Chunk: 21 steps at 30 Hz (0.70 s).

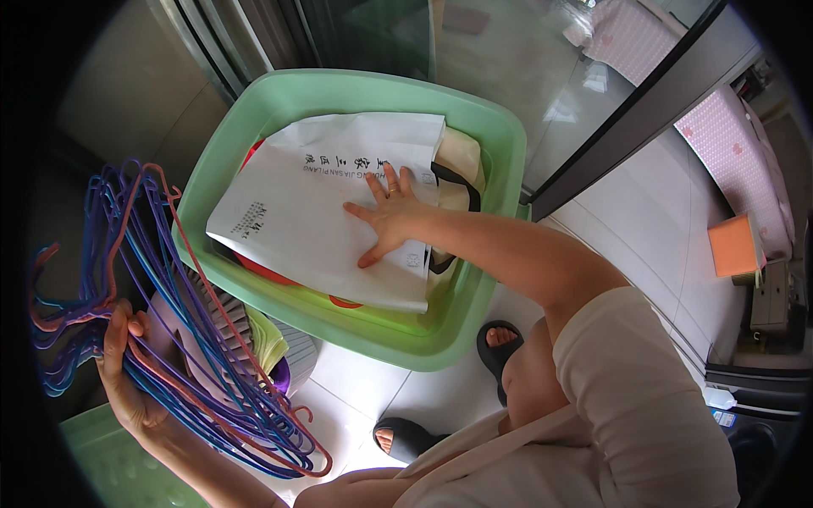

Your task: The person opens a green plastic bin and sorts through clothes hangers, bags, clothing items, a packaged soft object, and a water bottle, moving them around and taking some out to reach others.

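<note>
A bundle of blue, purple and coral-coloured clothes hangers (216, 355) is gripped near the hooks by my left hand (130, 374). My right hand (387, 219) lies with spread fingers on a white bag (317, 222) that bears printed writing. The bag rests flat inside a large green plastic tub (375, 89). Under its right end, a cream bag (462, 155) with a black handle (467, 187) shows. Red and yellow-green items (381, 317) stick out along the bag's lower edge; what they are is partly hidden.
Below the hangers stands a grey ribbed container (302, 355) with fabrics, among them a pale yellow-green cloth (263, 336). Another green plastic surface (120, 457) is at lower left. A dark-framed glass door (629, 114) rises at the right. My black slippers (406, 438) are on white floor tiles (356, 374).
</note>
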Each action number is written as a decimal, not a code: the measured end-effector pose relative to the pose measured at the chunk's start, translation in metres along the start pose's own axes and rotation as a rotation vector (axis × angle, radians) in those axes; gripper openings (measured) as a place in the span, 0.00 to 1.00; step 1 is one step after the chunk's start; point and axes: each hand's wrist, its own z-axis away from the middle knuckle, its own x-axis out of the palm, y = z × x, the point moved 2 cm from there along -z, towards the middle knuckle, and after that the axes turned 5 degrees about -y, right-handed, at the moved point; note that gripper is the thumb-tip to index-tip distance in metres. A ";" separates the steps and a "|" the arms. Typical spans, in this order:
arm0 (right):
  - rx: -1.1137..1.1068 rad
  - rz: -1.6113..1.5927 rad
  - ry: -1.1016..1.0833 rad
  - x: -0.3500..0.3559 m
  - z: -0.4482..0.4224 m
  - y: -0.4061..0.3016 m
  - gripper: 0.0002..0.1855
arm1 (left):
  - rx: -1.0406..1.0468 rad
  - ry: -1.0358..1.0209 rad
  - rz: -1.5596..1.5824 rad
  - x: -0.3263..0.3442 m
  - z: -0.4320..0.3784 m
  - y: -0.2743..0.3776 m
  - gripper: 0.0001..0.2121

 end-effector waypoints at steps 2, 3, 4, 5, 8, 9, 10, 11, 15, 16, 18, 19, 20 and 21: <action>0.000 0.022 -0.022 0.002 -0.008 -0.004 0.60 | -0.037 -0.020 0.014 0.005 -0.001 0.000 0.06; 0.006 0.038 -0.037 0.002 -0.010 -0.004 0.60 | -0.055 -0.024 0.020 0.010 -0.001 -0.001 0.06; 0.012 0.055 -0.052 0.003 -0.012 -0.003 0.60 | -0.014 -0.052 -0.007 0.013 -0.004 -0.004 0.06; 0.015 0.063 -0.052 0.006 -0.013 -0.002 0.60 | -0.052 -0.075 0.018 0.013 -0.007 -0.006 0.05; 0.022 0.084 -0.042 0.010 -0.017 -0.003 0.59 | 0.044 0.006 -0.057 0.019 -0.007 -0.004 0.04; 0.028 0.095 -0.038 0.011 -0.019 -0.005 0.60 | 0.067 0.046 -0.042 0.016 -0.005 -0.005 0.05; 0.033 0.106 -0.033 0.012 -0.021 -0.006 0.60 | 0.033 0.024 -0.037 0.013 -0.003 -0.002 0.05; 0.039 0.117 -0.027 0.012 -0.023 -0.008 0.60 | -0.001 0.002 -0.031 0.011 -0.001 0.001 0.06; 0.079 0.055 -0.072 -0.003 -0.021 0.002 0.57 | -0.008 0.029 -0.024 0.017 -0.001 -0.009 0.07; 0.095 0.013 -0.107 -0.020 -0.017 -0.004 0.55 | -0.003 0.044 -0.035 0.016 0.001 -0.009 0.07; 0.026 -0.329 0.012 -0.048 -0.020 -0.016 0.52 | 0.021 0.085 -0.070 0.015 0.018 0.006 0.07; 0.017 -0.495 0.069 -0.059 -0.018 -0.018 0.51 | 0.030 0.067 -0.078 0.013 0.019 0.005 0.07; -0.049 -0.490 0.142 -0.064 -0.015 -0.026 0.50 | 0.039 0.047 -0.088 0.011 0.020 0.004 0.07; -0.122 -0.484 0.214 -0.067 -0.009 -0.046 0.49 | 0.050 0.034 -0.100 0.006 0.022 0.004 0.07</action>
